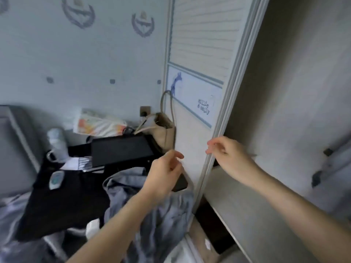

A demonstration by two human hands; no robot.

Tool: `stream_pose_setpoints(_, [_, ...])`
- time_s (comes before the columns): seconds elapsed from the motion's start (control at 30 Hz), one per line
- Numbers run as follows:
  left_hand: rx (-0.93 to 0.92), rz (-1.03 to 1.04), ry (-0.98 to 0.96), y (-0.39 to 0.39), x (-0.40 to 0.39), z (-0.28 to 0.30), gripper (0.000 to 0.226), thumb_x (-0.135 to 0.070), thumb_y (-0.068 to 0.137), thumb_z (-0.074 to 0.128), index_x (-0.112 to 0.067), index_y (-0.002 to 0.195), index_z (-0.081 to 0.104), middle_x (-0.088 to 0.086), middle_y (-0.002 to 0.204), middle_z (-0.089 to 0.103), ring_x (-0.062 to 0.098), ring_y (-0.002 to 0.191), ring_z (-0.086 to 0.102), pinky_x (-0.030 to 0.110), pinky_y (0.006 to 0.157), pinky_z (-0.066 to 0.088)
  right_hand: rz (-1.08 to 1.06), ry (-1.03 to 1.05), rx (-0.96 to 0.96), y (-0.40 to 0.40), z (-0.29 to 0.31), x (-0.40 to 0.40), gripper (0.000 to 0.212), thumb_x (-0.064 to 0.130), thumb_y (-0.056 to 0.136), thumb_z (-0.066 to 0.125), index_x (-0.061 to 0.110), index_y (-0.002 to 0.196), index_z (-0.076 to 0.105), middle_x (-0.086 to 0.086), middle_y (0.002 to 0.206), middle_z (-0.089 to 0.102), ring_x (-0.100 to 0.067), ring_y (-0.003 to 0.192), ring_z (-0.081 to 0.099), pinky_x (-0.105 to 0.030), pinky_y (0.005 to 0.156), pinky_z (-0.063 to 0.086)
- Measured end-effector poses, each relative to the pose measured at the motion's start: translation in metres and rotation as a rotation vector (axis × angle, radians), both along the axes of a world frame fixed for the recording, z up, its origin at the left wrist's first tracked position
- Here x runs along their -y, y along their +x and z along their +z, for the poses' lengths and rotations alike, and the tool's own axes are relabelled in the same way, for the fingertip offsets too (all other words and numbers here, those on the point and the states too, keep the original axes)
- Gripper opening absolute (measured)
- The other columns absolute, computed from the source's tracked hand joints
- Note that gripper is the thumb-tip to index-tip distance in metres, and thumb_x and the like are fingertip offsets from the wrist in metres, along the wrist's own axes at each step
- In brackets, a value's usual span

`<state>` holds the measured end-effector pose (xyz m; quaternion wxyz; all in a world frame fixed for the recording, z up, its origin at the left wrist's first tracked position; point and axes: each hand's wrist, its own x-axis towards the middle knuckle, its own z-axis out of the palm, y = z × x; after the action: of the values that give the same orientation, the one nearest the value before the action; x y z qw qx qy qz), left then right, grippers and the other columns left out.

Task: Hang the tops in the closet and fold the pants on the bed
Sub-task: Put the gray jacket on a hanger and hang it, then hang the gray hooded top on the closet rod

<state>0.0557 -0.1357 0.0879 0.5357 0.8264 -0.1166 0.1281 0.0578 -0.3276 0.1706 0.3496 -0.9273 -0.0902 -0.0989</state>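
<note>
While both hands hung loose and held nothing, the right hand [227,154] reached at centre frame for the sliding closet door [197,111], probably to open it for hanging. Below the left hand [167,169], the grey garment [161,215] and black top [62,202] lay heaped at lower left, awaiting sorting.

Head-worn view, angled down, close

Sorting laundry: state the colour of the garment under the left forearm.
Grey-blue garment, plain, seen in the head view.
</note>
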Motion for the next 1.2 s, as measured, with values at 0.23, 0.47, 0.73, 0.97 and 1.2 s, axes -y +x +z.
stream_pose_setpoints(0.23, [-0.171,0.455,0.009,-0.142,-0.153,-0.046,0.023,-0.012,0.088,0.054,-0.033,0.091,0.061,0.000,0.072,0.069,0.014,0.063,0.062,0.031,0.061,0.050,0.445,-0.015,-0.116,-0.051,-0.061,-0.163,0.020,0.031,0.097,0.048,0.021,0.106,0.063,0.010,0.096,0.071,-0.007,0.092,0.063,-0.024,0.079,0.047])
stream_pose_setpoints(0.47, [-0.381,0.868,-0.025,-0.277,-0.285,-0.103,0.023,-0.007,0.085,0.058,-0.029,0.088,0.062,-0.004,0.065,0.067,0.002,0.056,0.057,0.022,0.055,0.046,0.791,-0.039,-0.316,-0.108,-0.127,-0.336,0.012,0.030,0.096,0.049,0.026,0.102,0.059,0.010,0.092,0.071,-0.007,0.088,0.063,-0.014,0.066,0.041])
stream_pose_setpoints(0.73, [-0.663,1.077,-0.119,-0.355,-0.430,-0.196,0.030,-0.007,0.085,0.055,-0.036,0.086,0.058,-0.001,0.072,0.069,0.011,0.067,0.065,0.028,0.058,0.049,0.893,-0.247,-0.512,-0.133,-0.224,-0.514,0.023,0.032,0.097,0.045,0.017,0.105,0.061,-0.001,0.100,0.070,-0.021,0.096,0.061,-0.033,0.083,0.049])
stream_pose_setpoints(0.97, [-0.891,1.057,-0.183,-0.337,-0.551,-0.285,0.019,-0.012,0.089,0.054,-0.031,0.089,0.056,-0.004,0.085,0.064,0.011,0.071,0.061,0.020,0.056,0.045,0.745,-0.355,-0.671,-0.107,-0.311,-0.634,0.021,0.024,0.097,0.046,0.012,0.099,0.063,-0.001,0.101,0.071,-0.024,0.103,0.059,-0.031,0.089,0.043])
stream_pose_setpoints(1.2, [-1.107,0.940,-0.147,-0.275,-0.645,-0.361,0.021,-0.014,0.089,0.056,-0.019,0.109,0.055,-0.004,0.106,0.058,0.019,0.096,0.056,0.024,0.076,0.041,0.701,-0.459,-0.756,-0.052,-0.397,-0.740,0.038,0.027,0.099,0.042,-0.004,0.090,0.062,-0.011,0.085,0.063,-0.028,0.087,0.058,-0.037,0.082,0.045])
